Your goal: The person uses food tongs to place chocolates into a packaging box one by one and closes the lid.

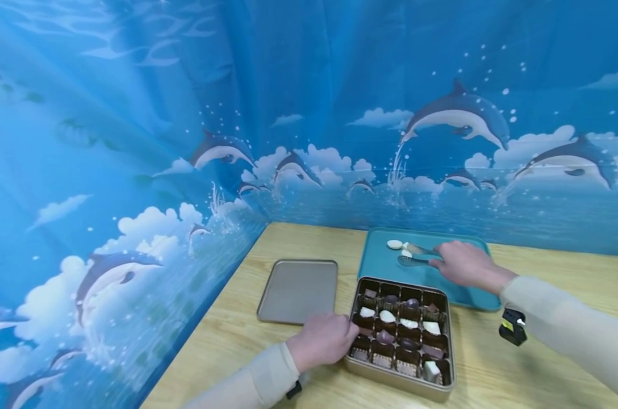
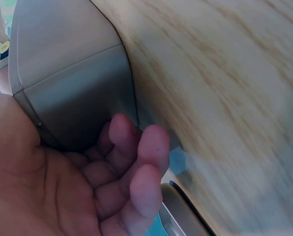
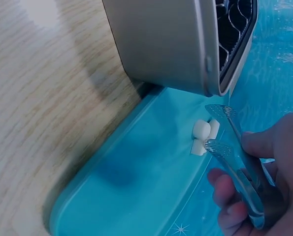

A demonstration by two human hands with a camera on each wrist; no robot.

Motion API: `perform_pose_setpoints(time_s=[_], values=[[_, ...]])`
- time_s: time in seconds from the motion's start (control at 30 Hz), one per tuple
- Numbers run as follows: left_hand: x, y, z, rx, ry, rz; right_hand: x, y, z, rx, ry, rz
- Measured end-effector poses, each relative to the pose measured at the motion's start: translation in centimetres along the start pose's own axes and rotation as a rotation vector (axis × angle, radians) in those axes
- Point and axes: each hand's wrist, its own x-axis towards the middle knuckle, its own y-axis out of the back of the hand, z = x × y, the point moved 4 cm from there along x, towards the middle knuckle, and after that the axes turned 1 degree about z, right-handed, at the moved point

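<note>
My right hand (image 1: 464, 264) holds small metal tongs (image 3: 244, 177) with slotted tips, thumb on one arm and fingers at the other. The tong tips stand apart beside several white chocolates (image 3: 201, 129) at the far left of a teal tray (image 1: 380, 267). My left hand (image 1: 323, 339) rests against the left wall of a square metal tin (image 1: 391, 379), fingers loosely bent beside it in the left wrist view. Brown dividers split the tin into compartments with dark and white chocolates (image 1: 387, 316) in them.
A flat metal lid (image 1: 299, 291) lies on the wooden table (image 1: 227, 341) left of the tin. The tin stands at the tray's front edge. Behind the table hangs a blue dolphin-print curtain (image 1: 314, 113), which also runs along the left side.
</note>
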Motion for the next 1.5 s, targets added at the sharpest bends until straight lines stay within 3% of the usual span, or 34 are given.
perform_pose_setpoints(time_s=[0.3,0.87,1.3,1.5], values=[[0.0,-0.2,-0.1,-0.059,0.011,-0.012,0.6,-0.3,0.0,0.005,-0.004,-0.031],[-0.1,-0.2,-0.1,-0.033,0.043,-0.019,-0.6,0.5,-0.4,0.032,0.011,-0.006],[0.0,-0.1,-0.2,-0.067,0.046,-0.030,-5.5,3.8,-3.5,0.037,0.079,0.019],[0.0,0.1,0.0,-0.018,0.020,-0.027,-8.1,5.0,-4.7,-0.006,0.121,0.048]])
